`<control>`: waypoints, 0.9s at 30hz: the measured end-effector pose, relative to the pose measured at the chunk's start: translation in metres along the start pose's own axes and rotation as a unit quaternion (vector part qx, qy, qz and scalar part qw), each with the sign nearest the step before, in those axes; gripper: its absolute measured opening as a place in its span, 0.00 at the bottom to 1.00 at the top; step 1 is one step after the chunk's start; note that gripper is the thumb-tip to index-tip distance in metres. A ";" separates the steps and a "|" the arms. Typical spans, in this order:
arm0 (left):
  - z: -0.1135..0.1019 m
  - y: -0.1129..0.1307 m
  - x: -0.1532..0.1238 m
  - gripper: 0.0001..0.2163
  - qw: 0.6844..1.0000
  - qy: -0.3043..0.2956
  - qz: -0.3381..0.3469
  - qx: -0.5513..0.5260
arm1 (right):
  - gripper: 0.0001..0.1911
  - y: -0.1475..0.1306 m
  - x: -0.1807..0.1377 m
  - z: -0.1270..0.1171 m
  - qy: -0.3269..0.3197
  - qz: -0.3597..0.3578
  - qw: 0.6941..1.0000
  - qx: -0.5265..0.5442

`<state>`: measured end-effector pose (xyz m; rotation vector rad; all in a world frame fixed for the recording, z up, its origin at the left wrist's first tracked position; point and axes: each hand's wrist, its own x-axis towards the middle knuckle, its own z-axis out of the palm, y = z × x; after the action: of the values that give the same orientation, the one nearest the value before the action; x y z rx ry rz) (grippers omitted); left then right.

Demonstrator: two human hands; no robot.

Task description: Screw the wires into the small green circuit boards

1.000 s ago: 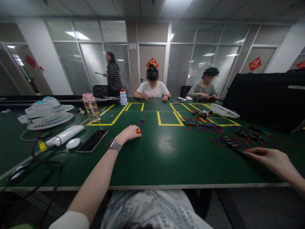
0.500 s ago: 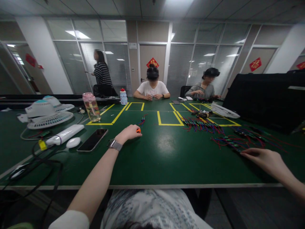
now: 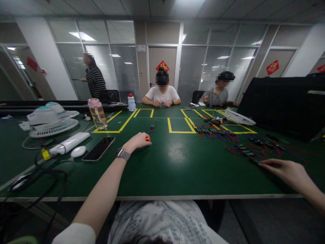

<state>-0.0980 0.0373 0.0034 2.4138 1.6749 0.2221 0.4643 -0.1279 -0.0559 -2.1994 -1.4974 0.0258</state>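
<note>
My left hand point(image 3: 138, 141) rests on the green table, its fingers closed round a small orange and black object point(image 3: 147, 138) that is mostly hidden. Just beyond it lies a small circuit board with red and blue wires point(image 3: 151, 128). Over on the right, my right hand point(image 3: 285, 169) pinches the near end of a wired circuit board point(image 3: 255, 160) at the edge of a loose group of such boards point(image 3: 245, 149). A larger row of wired boards point(image 3: 215, 133) lies farther back.
A phone point(image 3: 99, 149), a white mouse point(image 3: 78, 151), a power strip point(image 3: 69, 143) and fans point(image 3: 53, 122) lie at left, near a pink-lidded bottle point(image 3: 97, 114). Yellow tape point(image 3: 181, 133) marks the table. A black monitor point(image 3: 284, 105) stands at right. Two people sit opposite; another stands behind.
My right hand has shifted very slightly right, still pinching at the board's end. My left hand stays put. The standing person has moved left; the seated person at right has drawn a hand back.
</note>
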 end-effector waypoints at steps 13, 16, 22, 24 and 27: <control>0.001 -0.001 0.001 0.14 1.000 0.000 0.011 0.000 | 0.21 0.022 0.007 0.016 0.076 -0.177 0.981 -0.037; 0.001 -0.002 0.001 0.14 1.000 0.002 0.012 0.001 | 0.22 0.024 0.004 0.020 0.097 -0.222 0.969 -0.044; 0.000 0.000 0.000 0.13 1.000 -0.003 0.009 0.000 | 0.24 0.006 -0.005 0.014 0.123 -0.184 0.975 -0.007; 0.000 0.001 -0.001 0.13 1.000 -0.003 0.008 0.000 | 0.23 0.002 -0.006 0.010 0.096 -0.133 0.986 0.005; -0.001 0.002 -0.002 0.13 1.000 -0.002 0.008 0.002 | 0.22 0.001 -0.003 0.005 0.044 -0.068 0.997 0.004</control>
<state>-0.0972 0.0352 0.0043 2.4286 1.6563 0.2166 0.4625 -0.1286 -0.0613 -2.0608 -1.5908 -0.1082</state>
